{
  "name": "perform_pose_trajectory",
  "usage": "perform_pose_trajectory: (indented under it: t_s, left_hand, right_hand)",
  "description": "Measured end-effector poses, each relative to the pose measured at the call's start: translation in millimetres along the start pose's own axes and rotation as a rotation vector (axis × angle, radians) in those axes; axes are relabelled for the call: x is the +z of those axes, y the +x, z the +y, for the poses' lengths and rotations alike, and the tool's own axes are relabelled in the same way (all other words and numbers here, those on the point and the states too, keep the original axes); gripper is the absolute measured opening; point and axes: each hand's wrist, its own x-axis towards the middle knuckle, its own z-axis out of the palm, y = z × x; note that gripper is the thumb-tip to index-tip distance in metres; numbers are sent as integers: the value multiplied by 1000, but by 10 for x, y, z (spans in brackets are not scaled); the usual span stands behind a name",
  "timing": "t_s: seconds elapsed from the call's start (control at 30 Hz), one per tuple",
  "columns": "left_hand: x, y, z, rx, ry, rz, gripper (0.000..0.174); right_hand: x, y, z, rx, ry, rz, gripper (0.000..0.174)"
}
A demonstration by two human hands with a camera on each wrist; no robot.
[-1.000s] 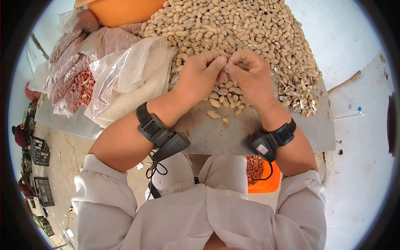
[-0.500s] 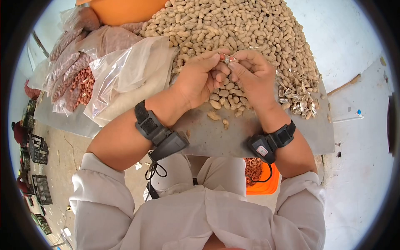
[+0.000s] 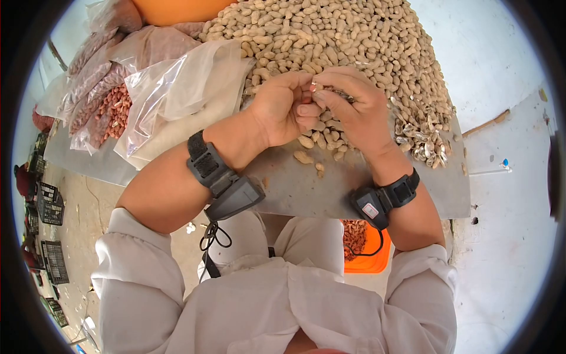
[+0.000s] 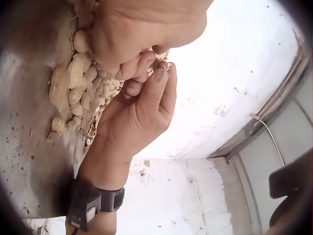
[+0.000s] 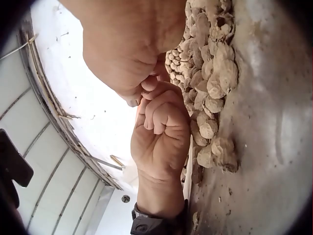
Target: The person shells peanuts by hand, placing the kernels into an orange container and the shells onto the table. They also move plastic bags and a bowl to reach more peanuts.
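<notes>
My right hand (image 3: pixel 362 109) pinches a cracked peanut shell (image 3: pixel 341 93) between thumb and fingers, its pale inside partly showing. Fingertip to fingertip with it, my left hand (image 3: pixel 280 109) has its thumb and forefinger at a reddish peanut kernel (image 3: pixel 313 88), the other fingers curled toward the palm. In the left wrist view, the right hand (image 4: pixel 142 112) holds the opened peanut (image 4: pixel 165 66) up against the left fingertips. The left palm, with folded fingers, shows in the right wrist view. Both hands are above the near edge of a heap of unshelled peanuts (image 3: pixel 330 35).
Broken shells (image 3: pixel 427 141) lie in a small pile at the heap's right. Clear plastic bags (image 3: pixel 177 88), some with red kernels (image 3: pixel 115 112), cover the table's left. An orange basin (image 3: pixel 183 9) stands behind; an orange container (image 3: pixel 377 253) with reddish contents sits below the metal table (image 3: pixel 295 197).
The peanut between the hands has been cracked open, showing reddish kernel. The left hand has turned palm-up somewhat, and the right fingers have folded over the shell.
</notes>
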Motion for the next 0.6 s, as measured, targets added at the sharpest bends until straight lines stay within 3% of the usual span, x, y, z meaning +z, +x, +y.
perform_pose_trajectory:
  t_s: [0.33,0.47,0.6]
  left_hand:
    - [-16,-4,-3,21,38,7,17]
    - [27,-1,-6,107,76,14,11]
    - [83,-14,9,183,112,38,11]
  right_hand:
    - [-9,1,-22,-46,-71,-32,15]
    - [2,-12,-13,-76,-105,8,14]
    - [4,-10,-33,31,-13,54,14]
